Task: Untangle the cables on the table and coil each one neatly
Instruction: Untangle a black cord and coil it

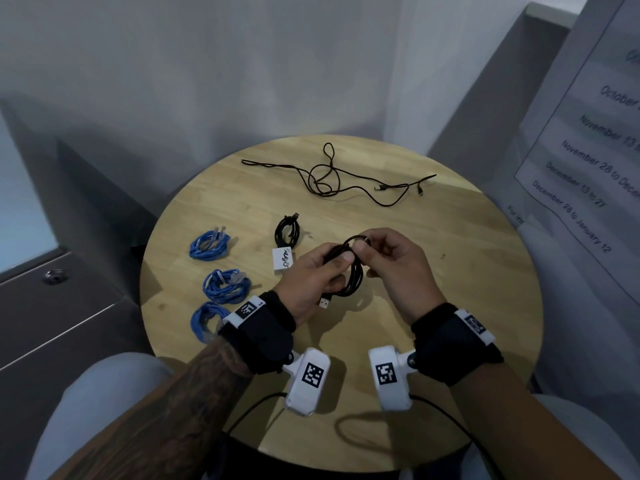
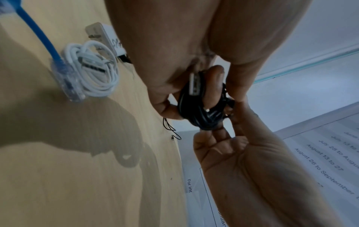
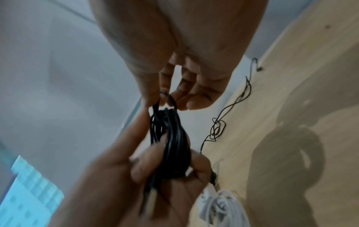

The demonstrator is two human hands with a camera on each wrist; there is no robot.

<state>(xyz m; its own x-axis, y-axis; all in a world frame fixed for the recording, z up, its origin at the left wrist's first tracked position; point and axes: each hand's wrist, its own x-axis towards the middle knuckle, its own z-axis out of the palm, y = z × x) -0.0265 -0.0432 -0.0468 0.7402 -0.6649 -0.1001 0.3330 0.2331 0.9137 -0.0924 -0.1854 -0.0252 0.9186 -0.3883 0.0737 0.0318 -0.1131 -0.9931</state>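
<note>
A black USB cable [image 1: 349, 268] is wound into a small coil above the round wooden table [image 1: 450, 271]. My left hand [image 1: 318, 275] grips the coil [image 2: 202, 106] around its loops, and a silver USB plug [image 1: 325, 302] hangs below it. My right hand [image 1: 384, 254] pinches the cable's free end [image 3: 167, 98] at the top of the coil [image 3: 170, 142]. A loose tangled black cable [image 1: 329, 178] lies at the far side of the table. Three blue coiled cables [image 1: 209, 244] [image 1: 227, 285] [image 1: 207, 318] lie at the left.
A coiled black cable [image 1: 286, 230] and a white charger block [image 1: 282, 259] lie left of my hands. A white coiled cable [image 2: 93, 69] sits near a blue plug [image 2: 66, 79]. A printed notice [image 1: 588, 143] hangs at the right; a wall stands behind the table.
</note>
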